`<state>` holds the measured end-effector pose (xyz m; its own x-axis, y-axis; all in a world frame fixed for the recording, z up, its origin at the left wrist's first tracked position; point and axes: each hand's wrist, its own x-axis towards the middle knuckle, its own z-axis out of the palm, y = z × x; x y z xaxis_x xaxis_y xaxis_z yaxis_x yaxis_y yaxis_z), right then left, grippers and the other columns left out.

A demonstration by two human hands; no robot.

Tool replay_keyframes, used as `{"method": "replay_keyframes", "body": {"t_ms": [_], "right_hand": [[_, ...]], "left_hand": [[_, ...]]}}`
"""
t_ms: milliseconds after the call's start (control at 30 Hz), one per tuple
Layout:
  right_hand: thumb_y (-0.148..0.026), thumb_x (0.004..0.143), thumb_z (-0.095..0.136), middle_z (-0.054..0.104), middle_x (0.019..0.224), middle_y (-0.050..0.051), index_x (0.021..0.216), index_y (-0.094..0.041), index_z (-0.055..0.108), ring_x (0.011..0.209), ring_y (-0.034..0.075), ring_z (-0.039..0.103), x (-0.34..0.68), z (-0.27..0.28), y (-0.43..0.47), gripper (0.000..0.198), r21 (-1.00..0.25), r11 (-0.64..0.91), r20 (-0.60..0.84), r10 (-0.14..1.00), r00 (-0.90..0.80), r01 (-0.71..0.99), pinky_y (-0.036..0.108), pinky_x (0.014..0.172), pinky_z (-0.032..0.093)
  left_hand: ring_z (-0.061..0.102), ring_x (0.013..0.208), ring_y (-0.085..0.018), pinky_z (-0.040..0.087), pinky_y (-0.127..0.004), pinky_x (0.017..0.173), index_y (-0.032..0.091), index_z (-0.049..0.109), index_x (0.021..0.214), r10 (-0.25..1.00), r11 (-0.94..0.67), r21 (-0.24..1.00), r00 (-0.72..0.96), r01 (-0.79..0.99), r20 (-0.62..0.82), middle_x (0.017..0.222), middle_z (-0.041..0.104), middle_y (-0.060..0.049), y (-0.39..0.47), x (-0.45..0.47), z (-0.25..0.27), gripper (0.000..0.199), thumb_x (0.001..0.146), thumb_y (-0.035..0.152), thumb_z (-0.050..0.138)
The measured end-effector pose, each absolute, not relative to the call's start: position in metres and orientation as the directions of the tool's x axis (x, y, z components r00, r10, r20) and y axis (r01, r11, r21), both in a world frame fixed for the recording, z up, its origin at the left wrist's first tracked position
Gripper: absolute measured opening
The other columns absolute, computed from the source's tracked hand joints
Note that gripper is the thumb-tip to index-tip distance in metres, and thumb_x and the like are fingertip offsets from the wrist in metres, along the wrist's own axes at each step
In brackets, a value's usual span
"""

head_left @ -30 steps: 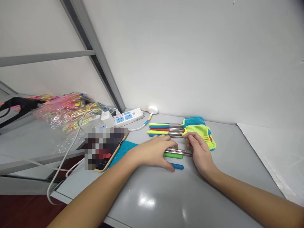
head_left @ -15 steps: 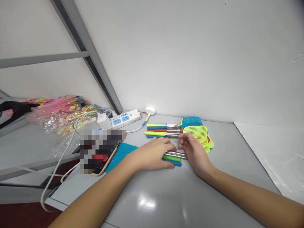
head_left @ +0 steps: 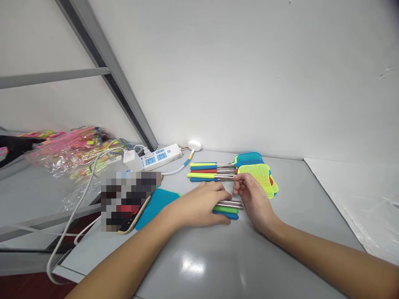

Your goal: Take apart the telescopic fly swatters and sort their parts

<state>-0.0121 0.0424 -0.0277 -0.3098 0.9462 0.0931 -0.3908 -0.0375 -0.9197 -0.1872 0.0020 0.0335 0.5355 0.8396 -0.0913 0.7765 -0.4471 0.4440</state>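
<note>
Under my left hand (head_left: 202,204) lie several fly swatters (head_left: 227,210) with green and blue grips and metal rods. My fingers and thumb close over them, and part of the bundle is hidden. A blue mesh head (head_left: 157,207) shows to the left, beside my forearm. My right hand (head_left: 254,201) rests on its edge near the rod ends, loosely cupped, with nothing visible in it. Its fingertips are close to a second row of fly swatters (head_left: 204,170) with yellow, blue and red grips. Their yellow mesh head (head_left: 257,176) lies just behind that hand.
A phone (head_left: 132,222) with a blurred screen leans at the left. Behind it are a white power strip (head_left: 162,157), cables and a round white device (head_left: 195,145). Plastic bags with colourful items (head_left: 75,145) lie beyond the grey frame. White sheeting (head_left: 349,199) covers the right side.
The view has shifted slightly, moving the surroundings a little left in the picture. My hands keep nearly the same pose, and the swatter rod ends sit slightly farther from my right palm.
</note>
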Motion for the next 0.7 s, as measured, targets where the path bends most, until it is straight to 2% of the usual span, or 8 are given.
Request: {"method": "replay_keyframes", "body": {"t_ms": [200,300,400,500,700], "right_hand": [[-0.051,0.093,0.048,0.050,0.082,0.001,0.092,-0.024,0.062,0.075,0.016,0.050,-0.013,-0.028,0.044,0.030,-0.898,-0.066,0.060,0.961,-0.271,-0.434,0.033,0.076,0.044],[-0.051,0.091,0.050,0.052,0.091,0.002,0.093,-0.026,0.060,0.086,0.018,0.053,-0.015,-0.030,0.043,0.027,-0.913,-0.031,0.048,0.982,-0.181,-0.406,0.034,0.079,0.046],[-0.050,0.091,0.048,0.054,0.101,0.002,0.098,-0.029,0.057,0.099,0.020,0.052,-0.018,-0.032,0.040,0.023,-0.953,0.017,0.055,0.991,-0.119,-0.302,0.036,0.087,0.044],[-0.048,0.092,0.047,0.053,0.105,0.003,0.100,-0.030,0.054,0.105,0.021,0.050,-0.019,-0.032,0.038,0.021,-0.966,0.027,0.057,0.992,-0.111,-0.257,0.038,0.092,0.041],[-0.047,0.091,0.047,0.051,0.109,0.002,0.099,-0.030,0.052,0.108,0.021,0.047,-0.019,-0.030,0.037,0.019,-0.962,0.019,0.059,0.988,-0.141,-0.272,0.039,0.095,0.037]], "left_hand": [[0.056,0.101,-0.025,0.043,-0.036,0.088,0.026,0.064,0.111,0.851,-0.440,0.439,0.520,0.784,-0.074,0.108,0.061,-0.004,0.002,-0.183,0.032,0.039,0.082,0.051,0.068],[0.055,0.101,-0.025,0.043,-0.036,0.088,0.025,0.064,0.112,0.856,-0.452,0.412,0.514,0.791,-0.048,0.108,0.059,-0.005,-0.001,-0.179,0.031,0.038,0.083,0.050,0.067],[0.055,0.098,-0.025,0.043,-0.038,0.088,0.024,0.064,0.112,0.845,-0.487,0.371,0.533,0.791,-0.027,0.105,0.059,-0.006,-0.004,-0.174,0.030,0.037,0.084,0.049,0.066],[0.055,0.098,-0.025,0.043,-0.039,0.088,0.022,0.063,0.111,0.834,-0.518,0.337,0.551,0.786,-0.003,0.104,0.059,-0.007,-0.005,-0.171,0.028,0.037,0.084,0.047,0.066],[0.055,0.097,-0.025,0.043,-0.038,0.087,0.022,0.063,0.110,0.832,-0.527,0.320,0.555,0.787,0.005,0.105,0.058,-0.007,-0.006,-0.171,0.027,0.037,0.084,0.048,0.066]]}}
